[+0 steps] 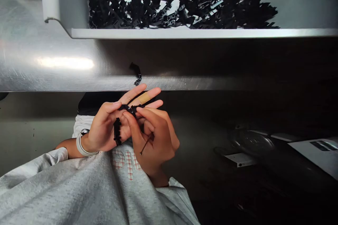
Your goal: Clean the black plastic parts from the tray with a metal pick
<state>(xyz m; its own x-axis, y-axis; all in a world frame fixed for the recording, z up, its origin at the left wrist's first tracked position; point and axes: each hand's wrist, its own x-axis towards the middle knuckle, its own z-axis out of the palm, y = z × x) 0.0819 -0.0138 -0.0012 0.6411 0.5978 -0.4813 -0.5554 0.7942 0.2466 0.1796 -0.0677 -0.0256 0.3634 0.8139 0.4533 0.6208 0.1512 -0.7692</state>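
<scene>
Below the table's edge, my left hand (111, 126) pinches a short chain of small black plastic parts (117, 132) between thumb and fingers; one finger wears a tan plaster. The chain hangs down across its palm. My right hand (153, 137) is closed, thumb and forefinger pinching the same chain's upper end (130, 109), and a thin dark stick is tucked in its palm. The two hands touch above my grey sweatshirt.
A steel table (52, 63) runs across the view, with one loose black part (136, 74) near its front edge. A white tray (185, 33) on it holds a big heap of black parts (179, 0). Dark floor and a metal fitting (250, 144) lie at the right.
</scene>
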